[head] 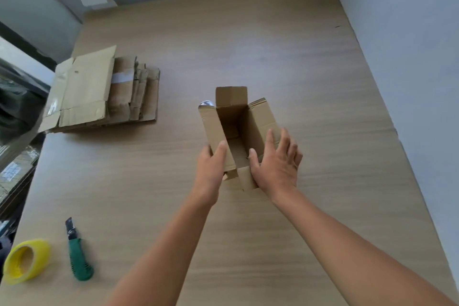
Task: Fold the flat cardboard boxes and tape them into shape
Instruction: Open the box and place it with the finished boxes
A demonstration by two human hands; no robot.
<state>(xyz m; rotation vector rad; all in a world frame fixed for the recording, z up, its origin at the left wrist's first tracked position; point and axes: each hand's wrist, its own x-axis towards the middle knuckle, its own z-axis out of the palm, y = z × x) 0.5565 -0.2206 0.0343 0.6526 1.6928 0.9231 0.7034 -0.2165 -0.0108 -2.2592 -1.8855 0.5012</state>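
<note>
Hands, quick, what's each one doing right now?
Left hand: grips the box by its left flap.
Right hand: open, fingers straight against its right flap.

Open box (233, 122): plain brown cardboard, shadowed darker inside. Left of it, flat-box stack (104, 92): tan, one whitish tape strip (121, 78). Nearer, left of box: tape roll (26, 259) bright yellow; knife (78, 253) green handle, black tip. Table (298, 69) under box: pale wood grain. Wall (409, 32) right of box: grey-white.
</note>
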